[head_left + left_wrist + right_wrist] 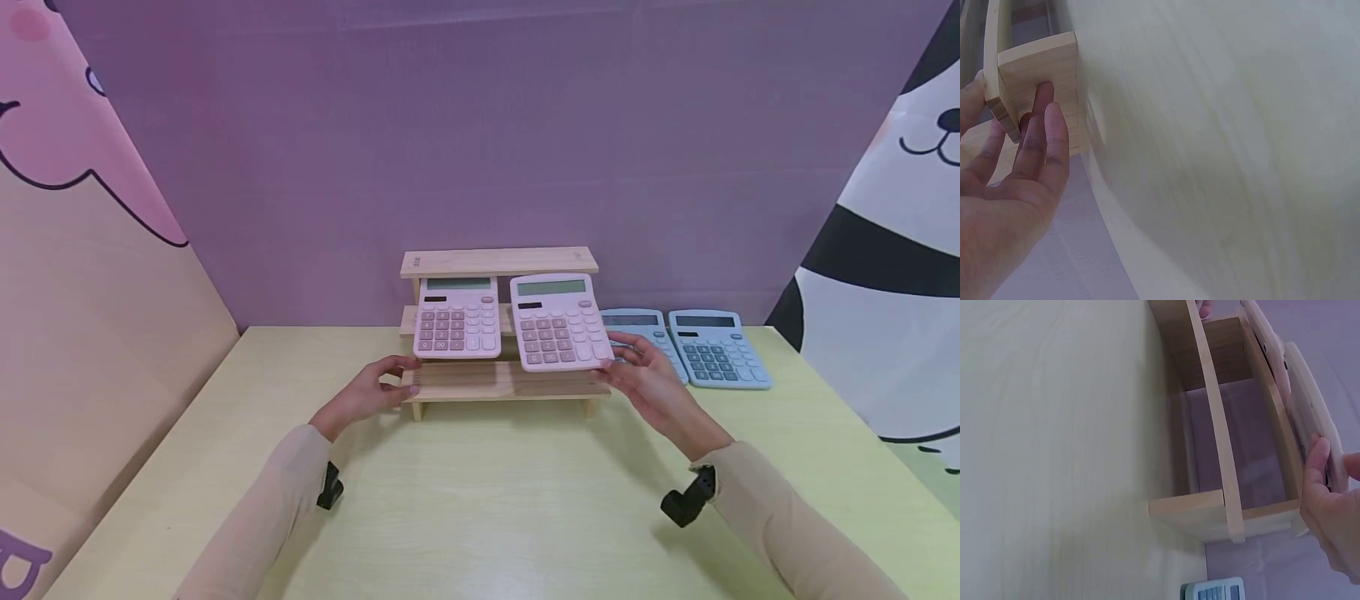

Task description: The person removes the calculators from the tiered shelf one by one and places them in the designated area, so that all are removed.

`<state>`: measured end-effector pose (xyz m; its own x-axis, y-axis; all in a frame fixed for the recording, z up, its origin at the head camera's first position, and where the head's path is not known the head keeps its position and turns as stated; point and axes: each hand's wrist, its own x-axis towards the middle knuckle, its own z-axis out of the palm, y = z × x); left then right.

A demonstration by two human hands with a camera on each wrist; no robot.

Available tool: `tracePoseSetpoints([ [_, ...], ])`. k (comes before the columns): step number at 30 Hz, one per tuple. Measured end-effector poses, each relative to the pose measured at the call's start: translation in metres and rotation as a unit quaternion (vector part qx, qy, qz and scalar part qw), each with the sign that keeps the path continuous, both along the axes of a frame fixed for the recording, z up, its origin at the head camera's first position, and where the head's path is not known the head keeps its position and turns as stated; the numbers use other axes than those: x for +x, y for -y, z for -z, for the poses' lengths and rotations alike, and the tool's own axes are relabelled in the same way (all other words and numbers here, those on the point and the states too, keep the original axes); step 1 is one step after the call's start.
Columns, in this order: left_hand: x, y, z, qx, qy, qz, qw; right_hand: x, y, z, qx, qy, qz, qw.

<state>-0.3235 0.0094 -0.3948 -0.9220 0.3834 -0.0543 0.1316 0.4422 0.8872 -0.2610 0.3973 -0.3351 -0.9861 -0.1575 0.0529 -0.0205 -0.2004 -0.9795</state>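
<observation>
1. Beyond the fingers of the left hand (pixel 371 387) and the right hand (pixel 652 392) rose a purple backdrop (pixel 480 125).
2. Below all the fingers spread a pale wooden table (pixel 480 500).
3. Between the hands stood a wooden rack (pixel 480 383) with three boards; the left thumb and fingers grasped the left end of its lowest board.
4. The right thumb and fingers pinched the lower right corner of one pink calculator (pixel 558 333), tilted beside the middle board; whether it touched that board could not be told.
5. Left of those right fingers, a second pink calculator (pixel 459 321) leaned at the middle board.
6. Just beyond the right fingers lay two blue calculators (pixel 718 350), one partly hidden.
</observation>
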Motion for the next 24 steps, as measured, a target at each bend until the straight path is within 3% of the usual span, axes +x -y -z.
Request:
tracePoseSetpoints([
  [5,-0.007,0.002,0.006,0.003,0.001,0.004,1.0000,-0.002,-0.004,0.003,0.000,-0.011,0.005,0.9999],
  [24,-0.006,0.002,0.005,0.008,-0.002,0.012,0.9999,0.005,-0.032,0.005,-0.029,-0.023,-0.008,0.9993],
])
